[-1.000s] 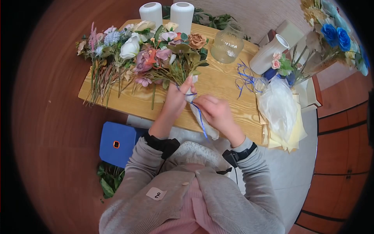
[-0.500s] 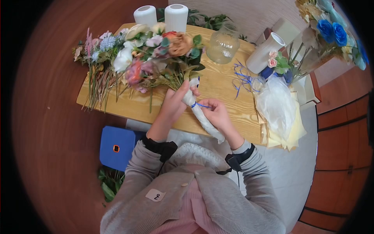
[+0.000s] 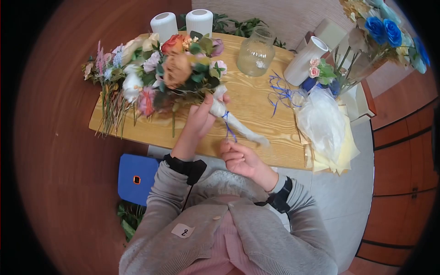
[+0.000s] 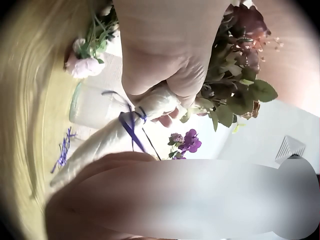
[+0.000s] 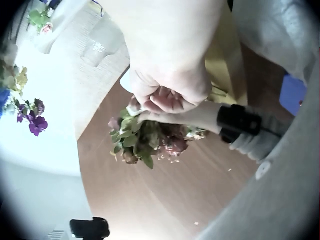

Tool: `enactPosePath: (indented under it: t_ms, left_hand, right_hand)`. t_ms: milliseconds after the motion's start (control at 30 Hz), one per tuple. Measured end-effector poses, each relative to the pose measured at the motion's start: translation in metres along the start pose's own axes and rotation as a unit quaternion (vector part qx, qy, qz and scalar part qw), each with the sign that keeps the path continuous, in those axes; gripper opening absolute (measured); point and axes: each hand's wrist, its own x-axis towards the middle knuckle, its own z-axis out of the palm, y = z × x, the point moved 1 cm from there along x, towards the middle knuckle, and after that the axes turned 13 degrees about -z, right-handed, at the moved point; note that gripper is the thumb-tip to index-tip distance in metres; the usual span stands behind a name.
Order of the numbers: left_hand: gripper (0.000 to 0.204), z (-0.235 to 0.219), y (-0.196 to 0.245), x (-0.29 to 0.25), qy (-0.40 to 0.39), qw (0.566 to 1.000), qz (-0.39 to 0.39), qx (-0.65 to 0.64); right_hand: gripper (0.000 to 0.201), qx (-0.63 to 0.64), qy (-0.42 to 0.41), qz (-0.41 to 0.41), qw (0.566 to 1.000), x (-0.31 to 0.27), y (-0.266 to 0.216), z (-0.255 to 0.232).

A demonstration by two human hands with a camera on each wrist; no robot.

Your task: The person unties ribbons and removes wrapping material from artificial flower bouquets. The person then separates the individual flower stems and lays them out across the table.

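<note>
My left hand (image 3: 200, 120) grips a bouquet of artificial flowers (image 3: 179, 68) by its stems, which are wrapped in white paper (image 3: 245, 129). Orange, peach and pink blooms fan out above that hand. A thin blue ribbon (image 3: 228, 124) circles the wrapping just below the left hand; the left wrist view shows its crossing loop (image 4: 131, 131) close up. Lower and nearer the body, my right hand (image 3: 243, 160) pinches the ribbon's hanging end between curled fingers. In the right wrist view the fingers (image 5: 170, 97) are folded in, and the ribbon end is hidden.
More loose flowers (image 3: 110, 68) lie along the table's left side. Two white ribbed vases (image 3: 199, 23) and a glass vase (image 3: 256, 52) stand behind. At right are a tilted white vase (image 3: 305, 62), tangled blue ribbon (image 3: 282, 94) and white wrapping sheets (image 3: 323, 119).
My right hand has drawn the ribbon from beside the stems down toward the body. The bouquet has turned, bringing peach and orange blooms forward, while its wrapped stem end swung right.
</note>
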Motion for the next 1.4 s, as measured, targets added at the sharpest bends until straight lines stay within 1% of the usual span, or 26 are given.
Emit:
enactPosePath:
  t_ms: [33, 100, 167, 200, 233, 300, 400, 467, 500, 567, 667, 700, 767, 800, 867, 900, 967, 1000, 1033, 1067, 1133, 1200, 1233, 1300, 1333, 1400]
  left_hand:
    - [0.039, -0.002, 0.002, 0.0, 0.039, 0.997, 0.003, 0.065]
    - [0.039, -0.003, 0.005, -0.003, 0.024, 0.993, 0.011, 0.112]
    - [0.039, -0.002, 0.008, -0.009, 0.005, 0.987, 0.016, 0.159]
    - [0.041, -0.002, 0.008, -0.012, 0.057, 0.988, -0.021, 0.143]
    - [0.043, -0.003, 0.008, -0.012, 0.105, 0.985, -0.059, 0.128]
    - [0.05, -0.01, 0.012, -0.011, 0.08, 0.989, -0.073, 0.097]
    - [0.052, -0.02, 0.013, -0.014, 0.074, 0.993, -0.047, 0.085]
    - [0.047, -0.015, 0.013, -0.017, 0.068, 0.993, -0.045, 0.089]
    - [0.043, -0.012, 0.015, -0.018, 0.07, 0.992, -0.041, 0.094]
    - [0.042, -0.006, 0.018, -0.021, 0.061, 0.991, -0.033, 0.112]
    - [0.043, -0.004, 0.02, -0.026, 0.085, 0.984, -0.054, 0.146]
    - [0.044, -0.003, 0.02, -0.026, 0.082, 0.984, -0.063, 0.148]
    - [0.044, -0.004, 0.02, -0.026, 0.08, 0.983, -0.072, 0.151]
    - [0.044, -0.005, 0.018, -0.025, 0.083, 0.984, -0.076, 0.14]
    - [0.044, -0.008, 0.011, -0.023, 0.091, 0.984, -0.08, 0.127]
    - [0.044, -0.012, 0.008, -0.021, 0.083, 0.988, -0.069, 0.106]
    - [0.044, -0.013, 0.005, -0.02, 0.094, 0.99, -0.055, 0.084]
    - [0.042, -0.007, 0.004, -0.016, 0.09, 0.99, -0.058, 0.087]
    - [0.04, -0.007, 0.004, -0.018, 0.084, 0.99, -0.061, 0.09]
    - [0.037, -0.015, 0.003, -0.023, 0.085, 0.991, -0.073, 0.071]
    - [0.037, -0.005, -0.001, -0.016, 0.093, 0.992, -0.058, 0.069]
    - [0.037, 0.0, -0.006, -0.01, 0.085, 0.994, -0.036, 0.059]
    - [0.037, 0.002, -0.007, -0.01, 0.086, 0.994, -0.035, 0.059]
    - [0.035, 0.005, -0.009, -0.011, 0.14, 0.983, -0.032, 0.112]
    - [0.035, 0.008, -0.007, -0.013, 0.142, 0.983, -0.03, 0.113]
    - [0.036, 0.015, 0.002, -0.017, 0.11, 0.991, -0.001, 0.078]
  right_hand:
    - [0.011, 0.073, -0.003, -0.047, 0.996, -0.002, 0.003, 0.01]
    - [0.01, 0.081, -0.002, -0.088, 0.993, -0.007, -0.008, 0.021]
    - [0.009, 0.122, -0.04, -0.171, 0.977, -0.012, -0.028, 0.027]
    - [0.009, 0.122, -0.043, -0.178, 0.976, -0.015, -0.039, 0.031]
    - [0.009, 0.089, -0.047, -0.221, 0.97, -0.019, -0.052, 0.035]
    - [0.01, 0.052, -0.055, -0.277, 0.958, -0.03, -0.082, 0.042]
    - [0.01, -0.014, -0.032, -0.341, 0.94, -0.041, -0.137, 0.039]
    - [0.009, -0.178, 0.034, -0.415, 0.892, -0.045, -0.176, 0.04]
    - [0.009, -0.179, 0.032, -0.419, 0.89, -0.045, -0.19, 0.044]
    - [0.007, -0.337, 0.145, -0.505, 0.782, -0.043, -0.215, 0.056]
    - [0.009, -0.363, 0.2, -0.533, 0.738, -0.037, -0.25, 0.063]
    - [0.009, -0.364, 0.199, -0.533, 0.737, -0.035, -0.261, 0.058]
    - [0.016, -0.517, 0.168, -0.454, 0.706, -0.031, -0.271, 0.05]
    - [0.016, -0.518, 0.168, -0.452, 0.707, -0.03, -0.276, 0.045]
    - [0.02, -0.724, 0.284, -0.304, 0.551, -0.027, -0.26, 0.051]
    - [0.02, -0.725, 0.28, -0.297, 0.554, -0.025, -0.247, 0.051]
    - [0.021, -0.884, 0.233, -0.364, 0.18, -0.02, -0.212, 0.051]
    - [0.021, -0.885, 0.176, -0.391, 0.183, -0.015, -0.191, 0.051]
    - [0.022, -0.885, 0.147, -0.36, 0.255, -0.011, -0.159, 0.063]
    - [0.023, -0.883, 0.158, -0.321, 0.304, -0.005, -0.157, 0.059]
    - [0.023, -0.872, -0.025, -0.32, 0.37, 0.0, -0.076, 0.069]
    - [0.025, -0.817, -0.045, -0.314, 0.482, 0.005, -0.038, 0.071]
    - [0.025, -0.816, -0.046, -0.314, 0.482, 0.007, -0.031, 0.068]
    - [0.026, -0.887, -0.008, -0.332, 0.32, 0.011, -0.024, 0.062]
    - [0.023, -0.896, 0.0, -0.332, 0.295, 0.012, -0.025, 0.06]
    - [0.022, -0.896, 0.008, -0.322, 0.305, 0.011, -0.024, 0.06]
